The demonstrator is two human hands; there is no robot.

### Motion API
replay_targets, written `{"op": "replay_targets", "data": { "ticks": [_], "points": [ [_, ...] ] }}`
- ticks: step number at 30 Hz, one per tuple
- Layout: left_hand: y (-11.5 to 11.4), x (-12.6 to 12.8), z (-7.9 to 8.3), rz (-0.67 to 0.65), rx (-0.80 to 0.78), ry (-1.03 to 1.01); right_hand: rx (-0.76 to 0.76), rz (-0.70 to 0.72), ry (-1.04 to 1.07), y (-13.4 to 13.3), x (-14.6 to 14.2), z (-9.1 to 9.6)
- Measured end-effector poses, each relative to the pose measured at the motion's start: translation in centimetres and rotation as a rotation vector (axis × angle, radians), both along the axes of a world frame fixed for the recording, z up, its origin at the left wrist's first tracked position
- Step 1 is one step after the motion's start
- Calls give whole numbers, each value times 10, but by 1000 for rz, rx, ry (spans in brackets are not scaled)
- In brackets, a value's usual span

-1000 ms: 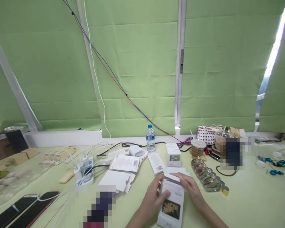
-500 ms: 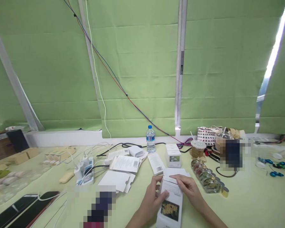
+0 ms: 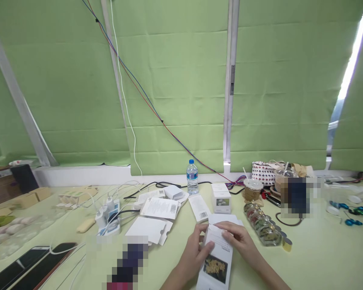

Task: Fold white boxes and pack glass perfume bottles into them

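Observation:
Between my two hands is a white cardboard box [image 3: 217,251] with a photo of yellow flowers on its front. My left hand [image 3: 197,245] grips its left side, the thumb lying across the front panel. My right hand [image 3: 237,237] has its fingers closed at the upper right edge, by the top flap. Just beyond the box lies another white piece of card, partly hidden by my hands. A closed white box [image 3: 221,199] with a small picture stands behind, and a flat white carton [image 3: 198,208] with a barcode lies beside it.
Flattened white cartons [image 3: 153,219] are piled left of my hands, near a power strip [image 3: 110,217] with cables. A water bottle [image 3: 192,177] stands at the back. To the right are a row of small glass jars [image 3: 262,225] and a lidded cup [image 3: 253,189]. Phones [image 3: 42,266] lie front left.
The box's lower end has shifted slightly left. My right fingers have slid a little along its top edge and bent more; my left hand keeps its hold.

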State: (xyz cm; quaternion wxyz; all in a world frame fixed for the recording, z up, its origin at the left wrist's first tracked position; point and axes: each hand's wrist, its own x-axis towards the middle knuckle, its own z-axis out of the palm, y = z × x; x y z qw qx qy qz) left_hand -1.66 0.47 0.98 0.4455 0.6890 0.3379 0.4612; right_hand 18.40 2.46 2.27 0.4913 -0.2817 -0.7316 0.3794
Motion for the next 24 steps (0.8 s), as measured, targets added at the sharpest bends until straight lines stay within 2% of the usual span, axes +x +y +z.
{"op": "replay_targets", "data": {
  "ticks": [17,24],
  "points": [
    [4,-3,-9,3,30,5,-40,-18,23,-2,-2,1],
    [1,-1,-4,-34,35,-6,-84,-21,46,-2,-4,1]
  ]
}}
